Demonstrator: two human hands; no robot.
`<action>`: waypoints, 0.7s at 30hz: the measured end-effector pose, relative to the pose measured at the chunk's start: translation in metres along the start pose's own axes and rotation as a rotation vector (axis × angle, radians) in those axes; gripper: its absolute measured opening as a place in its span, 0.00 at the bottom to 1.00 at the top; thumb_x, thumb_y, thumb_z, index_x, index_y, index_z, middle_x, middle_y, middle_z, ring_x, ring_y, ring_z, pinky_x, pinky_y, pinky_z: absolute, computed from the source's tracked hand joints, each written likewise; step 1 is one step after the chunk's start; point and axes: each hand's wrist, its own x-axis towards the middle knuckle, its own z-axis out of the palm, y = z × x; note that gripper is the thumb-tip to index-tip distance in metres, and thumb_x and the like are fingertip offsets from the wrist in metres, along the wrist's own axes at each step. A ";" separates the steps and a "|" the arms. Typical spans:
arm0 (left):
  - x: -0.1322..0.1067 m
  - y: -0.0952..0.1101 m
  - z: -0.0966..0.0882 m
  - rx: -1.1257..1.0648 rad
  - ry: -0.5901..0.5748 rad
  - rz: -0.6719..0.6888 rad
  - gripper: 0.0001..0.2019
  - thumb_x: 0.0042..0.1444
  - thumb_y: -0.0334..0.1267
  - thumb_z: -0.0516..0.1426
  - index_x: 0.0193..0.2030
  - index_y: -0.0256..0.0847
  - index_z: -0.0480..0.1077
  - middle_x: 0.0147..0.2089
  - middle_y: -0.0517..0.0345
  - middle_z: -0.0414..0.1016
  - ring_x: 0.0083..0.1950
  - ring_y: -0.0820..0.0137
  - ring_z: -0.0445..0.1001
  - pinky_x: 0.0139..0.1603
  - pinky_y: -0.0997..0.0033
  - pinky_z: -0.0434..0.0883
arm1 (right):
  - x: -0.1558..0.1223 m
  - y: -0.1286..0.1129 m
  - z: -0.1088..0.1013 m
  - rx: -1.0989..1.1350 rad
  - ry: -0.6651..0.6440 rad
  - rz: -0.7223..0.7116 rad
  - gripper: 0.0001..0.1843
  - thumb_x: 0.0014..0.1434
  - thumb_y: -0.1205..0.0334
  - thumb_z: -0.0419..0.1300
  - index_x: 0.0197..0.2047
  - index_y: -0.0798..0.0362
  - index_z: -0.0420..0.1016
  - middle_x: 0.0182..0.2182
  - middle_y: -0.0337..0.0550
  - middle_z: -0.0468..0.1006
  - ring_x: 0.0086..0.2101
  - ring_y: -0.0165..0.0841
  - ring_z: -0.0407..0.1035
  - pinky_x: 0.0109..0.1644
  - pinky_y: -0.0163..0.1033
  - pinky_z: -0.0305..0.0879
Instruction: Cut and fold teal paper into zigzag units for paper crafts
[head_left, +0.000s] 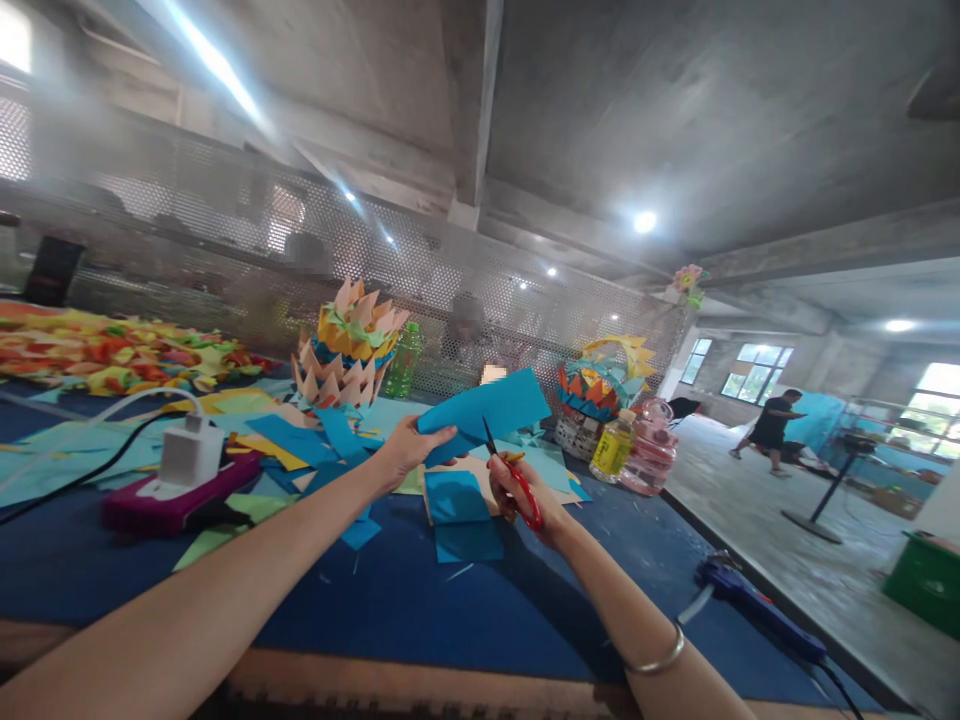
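Observation:
A blue sheet of paper (499,408) is held up above the table by my left hand (407,455), with the fingers pinching its left end. My right hand (551,520) grips red-handled scissors (531,505), whose dark blades reach up to the lower edge of the sheet. A thin yellow stick (514,457) pokes out from the same hand; its kind is unclear. Below the hands, square blue paper pieces (457,498) lie stacked on a pale sheet. More blue strips (300,440) are scattered to the left.
A purple power strip (169,500) with a white charger (187,450) stands at left. Behind are a layered paper basket (349,360), a green bottle (405,360), a yellow-labelled bottle (613,447) and a pink jug (649,460). A blue glue gun (757,605) lies at right. Someone (772,430) walks beyond.

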 end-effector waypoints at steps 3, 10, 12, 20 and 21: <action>-0.002 0.001 0.000 0.007 -0.003 0.000 0.21 0.34 0.46 0.72 0.32 0.32 0.76 0.30 0.46 0.81 0.33 0.55 0.82 0.34 0.61 0.79 | 0.000 0.000 0.000 -0.004 -0.002 -0.018 0.27 0.55 0.33 0.58 0.31 0.48 0.55 0.21 0.29 0.54 0.19 0.25 0.47 0.22 0.34 0.46; -0.002 0.001 0.001 0.012 -0.006 0.024 0.19 0.37 0.45 0.71 0.31 0.32 0.76 0.29 0.45 0.81 0.34 0.55 0.82 0.35 0.60 0.79 | -0.001 -0.002 0.001 -0.029 0.010 -0.027 0.28 0.53 0.32 0.58 0.28 0.48 0.55 0.19 0.29 0.53 0.19 0.26 0.48 0.21 0.34 0.47; -0.002 0.000 0.001 0.015 0.002 0.012 0.18 0.38 0.44 0.71 0.31 0.32 0.76 0.29 0.45 0.81 0.33 0.55 0.82 0.34 0.60 0.79 | -0.002 -0.001 0.001 -0.013 0.006 -0.026 0.28 0.54 0.33 0.59 0.29 0.48 0.55 0.19 0.29 0.54 0.19 0.26 0.48 0.22 0.34 0.47; -0.002 0.002 0.002 0.002 -0.003 0.008 0.18 0.37 0.42 0.71 0.32 0.32 0.76 0.30 0.47 0.81 0.31 0.56 0.81 0.33 0.61 0.79 | -0.003 -0.004 0.001 -0.036 0.001 -0.049 0.29 0.52 0.32 0.59 0.27 0.48 0.56 0.19 0.30 0.55 0.19 0.25 0.50 0.22 0.34 0.49; -0.002 0.002 0.003 -0.001 -0.006 0.009 0.18 0.37 0.42 0.71 0.32 0.32 0.76 0.29 0.47 0.81 0.31 0.56 0.81 0.32 0.61 0.79 | -0.003 -0.004 0.001 -0.036 0.002 -0.047 0.29 0.51 0.31 0.60 0.27 0.48 0.56 0.19 0.30 0.54 0.19 0.25 0.49 0.22 0.34 0.49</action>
